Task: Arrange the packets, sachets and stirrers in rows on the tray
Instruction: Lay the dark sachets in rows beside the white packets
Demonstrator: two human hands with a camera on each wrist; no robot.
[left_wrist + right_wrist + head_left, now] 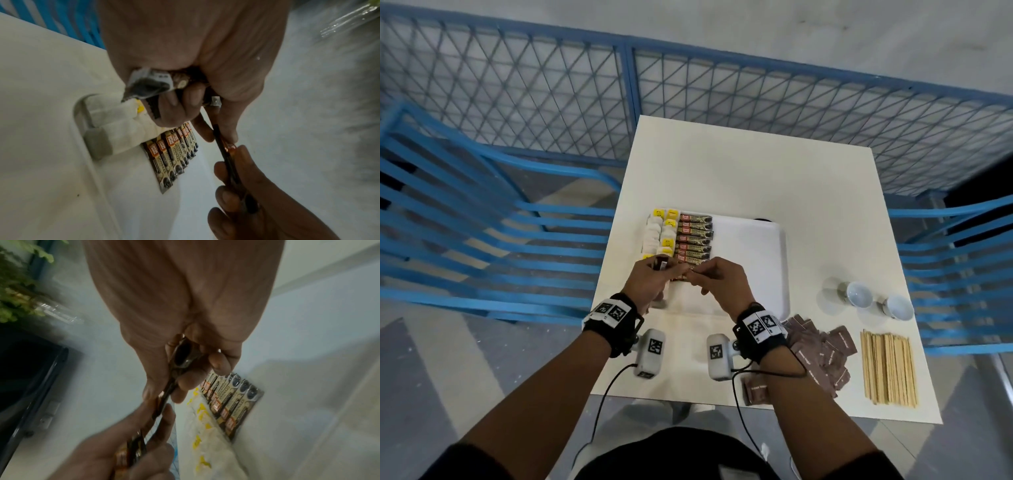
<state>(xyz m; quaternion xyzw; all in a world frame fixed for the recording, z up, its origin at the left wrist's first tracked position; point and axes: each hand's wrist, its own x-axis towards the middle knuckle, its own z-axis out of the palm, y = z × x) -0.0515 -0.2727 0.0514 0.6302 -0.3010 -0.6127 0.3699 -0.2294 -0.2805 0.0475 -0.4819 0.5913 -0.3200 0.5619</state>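
Hands meeting low in the centre of the head view, just over the near end of the white tray (753, 260). Left hand (650, 277) curled round a small bundle of coffee sachets (152, 81), ends poking out of the fist in the left wrist view. Right hand (722, 279) pinching a single sachet (226, 151) between thumb and fingertips, seemingly drawn from that bundle; both grips narrow and loaded.

Step in hand, by the look of it: filling the sachet row (695, 238), already running down the left part of the tray beside a column of white tea bags with yellow tags (659, 233). Right half of the tray bare.

Next move likely calling for the single sachet laid flat at the near end of the row, parallel to its neighbours and edge to edge, without nudging those already down.

Still waiting at lower right of the head view: brown packets (822, 353) in a loose heap and wooden stirrers (888, 368) in a flat bunch. Two white cups (873, 298) above them on the table (756, 171).
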